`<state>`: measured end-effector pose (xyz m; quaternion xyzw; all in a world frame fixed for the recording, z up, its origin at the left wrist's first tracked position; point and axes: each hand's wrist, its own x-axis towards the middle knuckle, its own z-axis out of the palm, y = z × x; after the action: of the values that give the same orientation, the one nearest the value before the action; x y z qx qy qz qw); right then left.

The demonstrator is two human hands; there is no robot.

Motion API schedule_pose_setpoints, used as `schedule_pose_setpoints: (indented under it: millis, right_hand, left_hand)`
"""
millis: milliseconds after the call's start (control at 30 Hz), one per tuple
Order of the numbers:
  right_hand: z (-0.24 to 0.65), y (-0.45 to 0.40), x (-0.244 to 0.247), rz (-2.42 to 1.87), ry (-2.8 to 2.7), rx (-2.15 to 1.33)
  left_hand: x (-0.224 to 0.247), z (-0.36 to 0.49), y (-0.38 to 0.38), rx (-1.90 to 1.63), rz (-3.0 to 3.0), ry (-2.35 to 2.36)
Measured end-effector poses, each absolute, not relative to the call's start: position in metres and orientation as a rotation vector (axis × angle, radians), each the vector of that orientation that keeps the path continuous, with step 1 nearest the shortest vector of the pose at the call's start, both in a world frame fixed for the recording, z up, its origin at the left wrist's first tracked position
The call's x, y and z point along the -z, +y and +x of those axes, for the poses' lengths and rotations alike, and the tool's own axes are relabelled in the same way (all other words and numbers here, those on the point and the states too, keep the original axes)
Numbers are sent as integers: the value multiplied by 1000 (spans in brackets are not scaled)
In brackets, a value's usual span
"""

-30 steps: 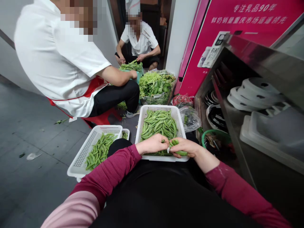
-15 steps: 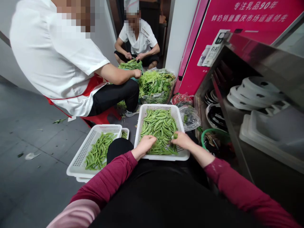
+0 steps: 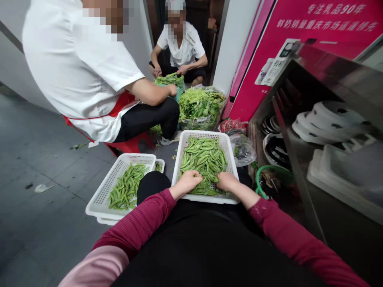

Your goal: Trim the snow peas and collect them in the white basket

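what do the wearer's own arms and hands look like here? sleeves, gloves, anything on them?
Both hands are bare: no gloves, and no rings or watch that I can make out on the left hand or the right hand. Each arm wears a long dark red ribbed sleeve reaching the wrist. On the left arm, a pale pink layer covers the upper part near the frame's bottom edge.

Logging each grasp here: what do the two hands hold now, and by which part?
Cannot be told: left hand and right hand rest knuckles-up on the pea pods in the white basket, fingertips hidden.
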<state>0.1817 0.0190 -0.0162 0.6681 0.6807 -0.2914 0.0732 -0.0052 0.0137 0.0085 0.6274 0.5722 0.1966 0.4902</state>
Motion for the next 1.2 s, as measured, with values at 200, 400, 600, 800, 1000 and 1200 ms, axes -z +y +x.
schedule_pose_setpoints:
  millis: [200, 400, 600, 800, 1000, 1200]
  right_hand:
    - [203, 0, -5, 2133, 1831, 2363]
    - [189, -15, -10, 2089, 1460, 2956]
    - [178, -19, -14, 2130, 1507, 2970]
    - [181, -27, -22, 1906, 1608, 2878]
    - [193, -36, -26, 1420, 1456, 3046]
    - [201, -31, -24, 1382, 1285, 3101]
  left_hand:
    - [-4, 10, -1, -437, 1881, 1110]
    - [-18, 15, -11, -466, 2271, 914]
    - [-23, 13, -15, -402, 2440, 1025]
    - [-27, 11, -9, -388, 2493, 1004]
    - [-34, -10, 19, -631, 2412, 1285]
    - [-43, -3, 0, -279, 2906, 786]
